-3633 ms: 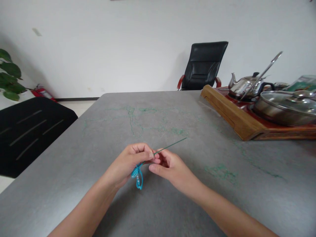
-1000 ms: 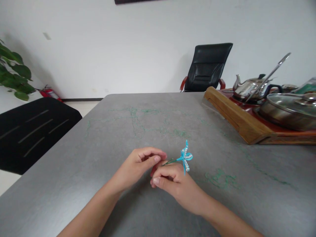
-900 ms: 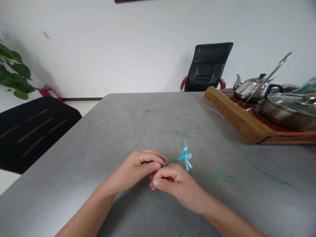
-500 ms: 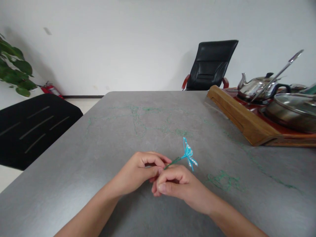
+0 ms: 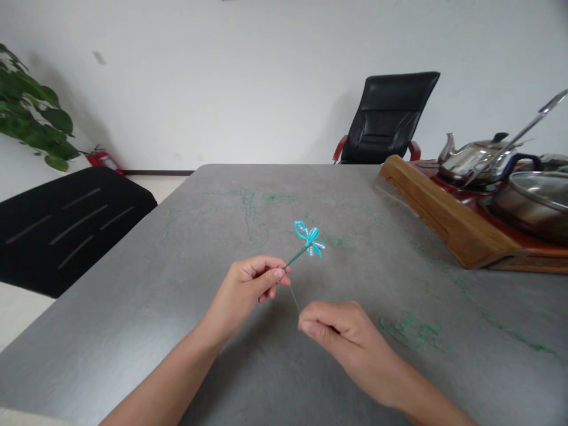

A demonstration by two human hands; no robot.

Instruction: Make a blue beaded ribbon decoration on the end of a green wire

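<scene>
Between thumb and fingers, my left hand point(image 5: 252, 281) pinches the green stem of a blue artificial flower point(image 5: 309, 239). Its looped petals, some with pale bead-like dots, point up and to the right. A thin green thread point(image 5: 294, 297) runs taut from the stem at my left fingertips down to my right hand point(image 5: 341, 331). My right hand is closed on that thread, thumb against the curled index finger, a little right of and nearer than the left. Both hands are above the grey table point(image 5: 133, 331).
Tangled green thread point(image 5: 415, 330) lies right of my right hand, with more loose strands point(image 5: 252, 216) across the far tabletop. At the right a wooden tea tray point(image 5: 452, 219) bears a metal kettle point(image 5: 477, 160) and a lidded pot point(image 5: 535, 198). Black chairs point(image 5: 390, 118) stand beyond and at left.
My hands have moved apart, the right one drawing toward me with the thread now stretched between them. The flower has shifted left and up and turned. The view has swung slightly left.
</scene>
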